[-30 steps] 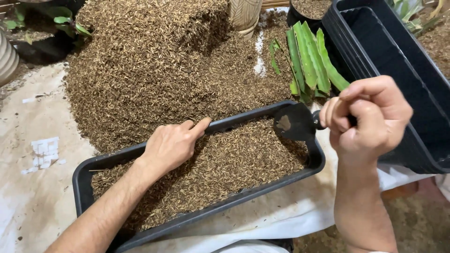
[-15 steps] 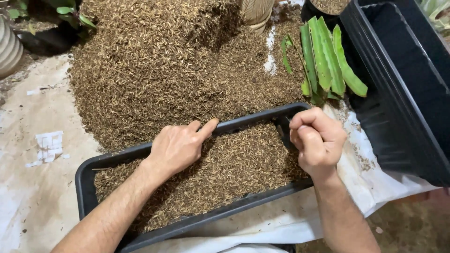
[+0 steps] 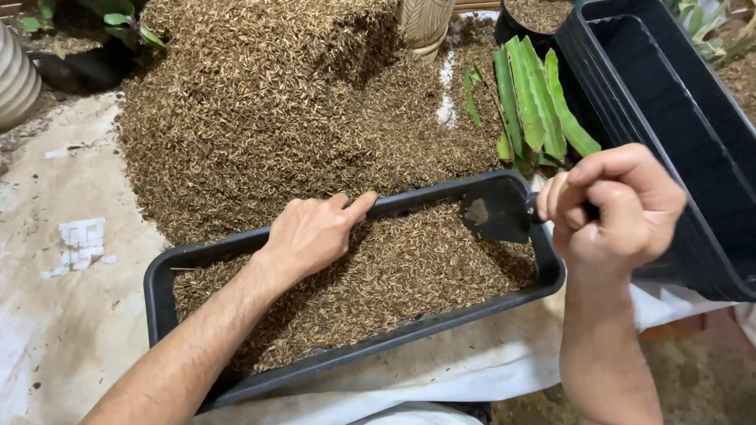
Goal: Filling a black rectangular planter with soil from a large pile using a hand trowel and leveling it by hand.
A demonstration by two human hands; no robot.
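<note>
A long black planter trough (image 3: 161,271) lies across the middle, filled with brown husk-like mix (image 3: 394,275). My left hand (image 3: 315,232) rests flat on the mix at the trough's far rim, fingers together. My right hand (image 3: 618,205) is closed around the handle of a small black trowel (image 3: 492,214). The trowel's blade hangs over the right end of the trough with a little mix stuck to it.
A big heap of the same husk mix (image 3: 268,102) lies behind the trough. Green leaf cuttings (image 3: 535,102) lie at its right edge. A stack of empty black troughs (image 3: 669,118) stands at right. A ribbed pot (image 3: 16,79) sits far left, a woven pot (image 3: 425,24) at top.
My right hand went down into the trough's right end, then came back up and right with the trowel. My left hand stayed on the mix.
</note>
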